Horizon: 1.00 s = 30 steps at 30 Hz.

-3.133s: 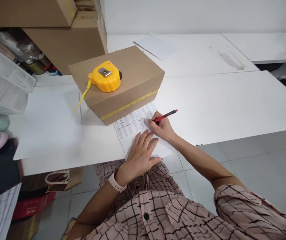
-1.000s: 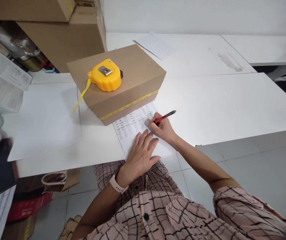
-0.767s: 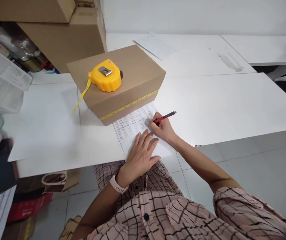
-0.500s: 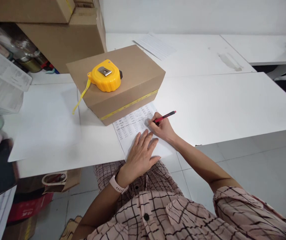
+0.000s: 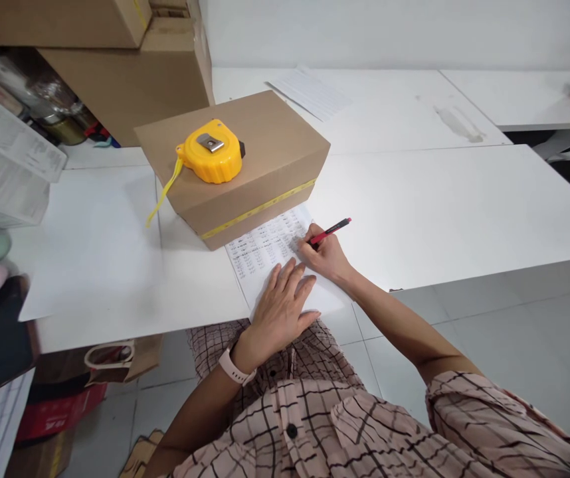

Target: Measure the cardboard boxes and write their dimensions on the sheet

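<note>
My right hand is closed around a red and black pen, its lower end hidden by my fingers over a sheet of paper. Rows of handwriting cover the upper part of that sheet. My left hand lies flat on the lower part of the paper with fingers stretched out, close to the right hand. Just beyond the writing sits a brown cardboard box with a strip of yellow tape along its front; it covers the paper's far edge. On top of it rests a yellow tape measure with a yellow strap.
White sheets lie on the table at left, and a written sheet is at the back. Large cartons stand at the back left. A dark phone is by the left edge. A paper bag is below.
Both hands, the pen, the box and the tape measure stay practically where they were. Only a very slight shift of the camera view shows.
</note>
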Each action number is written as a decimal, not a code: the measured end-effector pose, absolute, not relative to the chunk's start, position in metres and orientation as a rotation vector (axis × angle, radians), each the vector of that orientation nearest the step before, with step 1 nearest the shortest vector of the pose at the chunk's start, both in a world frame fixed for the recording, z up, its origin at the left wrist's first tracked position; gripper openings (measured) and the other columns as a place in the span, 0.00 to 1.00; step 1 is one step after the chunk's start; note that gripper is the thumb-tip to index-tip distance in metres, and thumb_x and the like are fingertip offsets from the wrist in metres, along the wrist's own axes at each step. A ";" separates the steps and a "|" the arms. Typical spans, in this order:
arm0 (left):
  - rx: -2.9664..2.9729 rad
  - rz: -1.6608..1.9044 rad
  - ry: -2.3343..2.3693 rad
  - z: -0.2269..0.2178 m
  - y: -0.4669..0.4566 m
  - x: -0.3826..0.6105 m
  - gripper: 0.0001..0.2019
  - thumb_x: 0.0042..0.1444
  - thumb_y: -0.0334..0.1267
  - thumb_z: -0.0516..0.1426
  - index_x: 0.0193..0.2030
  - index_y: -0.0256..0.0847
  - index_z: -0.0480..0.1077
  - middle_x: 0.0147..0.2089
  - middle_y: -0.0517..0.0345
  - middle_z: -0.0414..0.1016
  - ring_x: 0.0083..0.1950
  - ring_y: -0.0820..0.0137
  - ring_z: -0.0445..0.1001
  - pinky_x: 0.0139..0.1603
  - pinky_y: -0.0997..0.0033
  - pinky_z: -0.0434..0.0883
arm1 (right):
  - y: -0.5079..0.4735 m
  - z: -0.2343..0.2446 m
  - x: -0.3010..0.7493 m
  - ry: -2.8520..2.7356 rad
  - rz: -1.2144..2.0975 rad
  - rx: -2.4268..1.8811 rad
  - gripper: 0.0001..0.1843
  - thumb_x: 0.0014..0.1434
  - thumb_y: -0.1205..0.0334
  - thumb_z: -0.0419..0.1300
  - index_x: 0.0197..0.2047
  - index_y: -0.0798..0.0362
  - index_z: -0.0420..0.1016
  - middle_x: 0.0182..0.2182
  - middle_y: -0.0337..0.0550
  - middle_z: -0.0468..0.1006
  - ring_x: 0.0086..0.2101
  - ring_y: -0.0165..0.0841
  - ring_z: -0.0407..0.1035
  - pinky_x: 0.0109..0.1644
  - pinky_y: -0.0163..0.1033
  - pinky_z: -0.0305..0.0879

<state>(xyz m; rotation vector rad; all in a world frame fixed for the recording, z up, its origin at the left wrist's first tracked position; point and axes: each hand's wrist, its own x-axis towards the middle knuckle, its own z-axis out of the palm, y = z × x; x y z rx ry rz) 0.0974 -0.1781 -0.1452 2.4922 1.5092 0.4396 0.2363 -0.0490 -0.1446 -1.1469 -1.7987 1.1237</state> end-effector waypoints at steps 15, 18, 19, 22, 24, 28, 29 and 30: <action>2.485 0.570 1.445 -0.150 -0.183 0.090 0.29 0.64 0.50 0.61 0.65 0.35 0.65 0.71 0.36 0.65 0.76 0.45 0.57 0.75 0.36 0.58 | -0.010 -0.146 0.329 -2.027 0.312 -1.286 0.09 0.67 0.59 0.53 0.45 0.49 0.74 0.40 0.49 0.74 0.40 0.40 0.68 0.42 0.46 0.64; 2.421 0.860 1.435 -0.135 -0.180 0.081 0.20 0.66 0.46 0.60 0.61 0.40 0.68 0.65 0.42 0.72 0.71 0.52 0.66 0.69 0.43 0.68 | 0.005 -0.156 0.363 -2.222 0.064 -1.381 0.16 0.64 0.65 0.52 0.50 0.51 0.77 0.43 0.55 0.73 0.44 0.47 0.66 0.40 0.47 0.63; 2.406 1.007 1.452 -0.124 -0.177 0.075 0.17 0.67 0.44 0.59 0.59 0.42 0.69 0.63 0.45 0.74 0.69 0.55 0.69 0.67 0.47 0.71 | 0.009 -0.159 0.369 -2.244 0.022 -1.431 0.18 0.63 0.67 0.51 0.50 0.51 0.78 0.43 0.56 0.73 0.44 0.48 0.66 0.40 0.47 0.63; 2.403 1.491 1.623 -0.077 -0.162 0.053 0.14 0.65 0.36 0.61 0.56 0.44 0.71 0.59 0.50 0.77 0.63 0.59 0.74 0.64 0.50 0.72 | 0.014 -0.168 0.374 -2.223 -0.063 -1.525 0.23 0.63 0.72 0.48 0.52 0.51 0.79 0.43 0.56 0.75 0.44 0.48 0.65 0.42 0.48 0.64; 2.372 1.738 1.843 -0.045 -0.147 0.035 0.14 0.63 0.34 0.61 0.54 0.46 0.72 0.58 0.53 0.77 0.62 0.58 0.74 0.66 0.48 0.68 | 0.014 -0.171 0.371 -2.207 -0.093 -1.522 0.26 0.63 0.74 0.46 0.55 0.51 0.79 0.44 0.56 0.76 0.45 0.47 0.65 0.45 0.50 0.65; 2.252 1.555 2.217 -0.005 -0.107 0.004 0.26 0.55 0.36 0.66 0.60 0.41 0.67 0.66 0.46 0.69 0.70 0.52 0.64 0.71 0.43 0.59 | 0.012 -0.173 0.369 -2.136 -0.059 -1.493 0.29 0.61 0.76 0.46 0.59 0.53 0.76 0.43 0.56 0.77 0.45 0.47 0.66 0.48 0.50 0.66; 2.168 1.457 2.256 -0.002 -0.097 -0.002 0.30 0.53 0.37 0.67 0.62 0.41 0.65 0.67 0.45 0.67 0.70 0.52 0.62 0.71 0.44 0.59 | 0.011 -0.173 0.370 -2.108 -0.037 -1.486 0.28 0.61 0.75 0.46 0.58 0.53 0.76 0.43 0.55 0.78 0.45 0.47 0.66 0.48 0.50 0.66; 2.063 1.374 2.266 -0.001 -0.087 -0.007 0.32 0.52 0.39 0.68 0.63 0.42 0.64 0.67 0.45 0.67 0.70 0.51 0.63 0.70 0.44 0.61 | 0.011 -0.174 0.371 -2.081 -0.015 -1.481 0.27 0.61 0.74 0.46 0.57 0.53 0.76 0.42 0.55 0.78 0.45 0.47 0.67 0.47 0.50 0.66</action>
